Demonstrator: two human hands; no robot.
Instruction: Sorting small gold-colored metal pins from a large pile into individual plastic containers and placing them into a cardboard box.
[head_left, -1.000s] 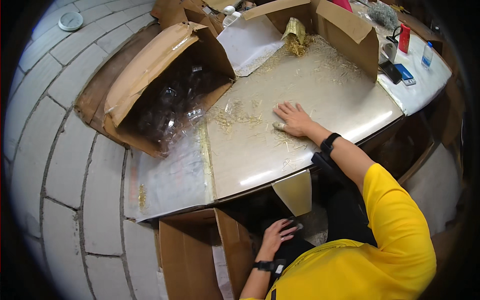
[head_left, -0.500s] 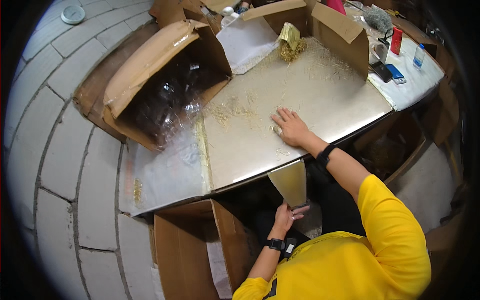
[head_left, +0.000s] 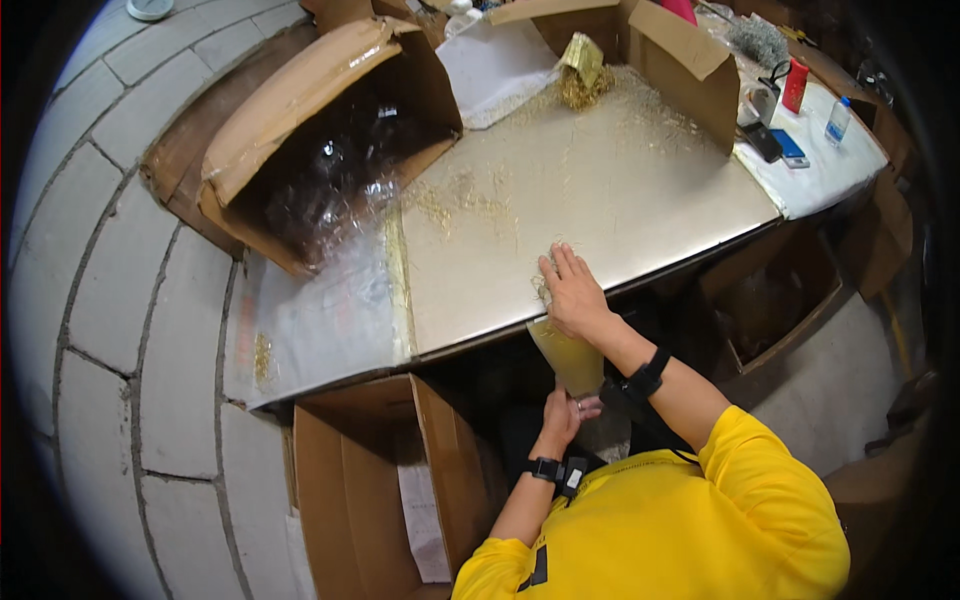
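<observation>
My left hand grips the narrow lower end of a tapered, yellowish see-through container, its wide end up against the table's near edge. Over that edge lies my right hand, palm down with fingers stretched out, covering part of the container's mouth. By its fingers, a few small gold wire pieces, which look like paper clips, rest on the smooth metallic tabletop. More gold clips are scattered farther left. At the back, a gold box lies tipped with a heap of clips at its mouth.
A large carton of clear plastic bags lies on its side at left. Below the table stands an open carton. At right are phones, a red bottle and a water bottle. Cardboard flaps border the back.
My right hand has slid toward me, from the tabletop to the near edge above the container, with clips along its fingers. The container's top now meets that edge.
</observation>
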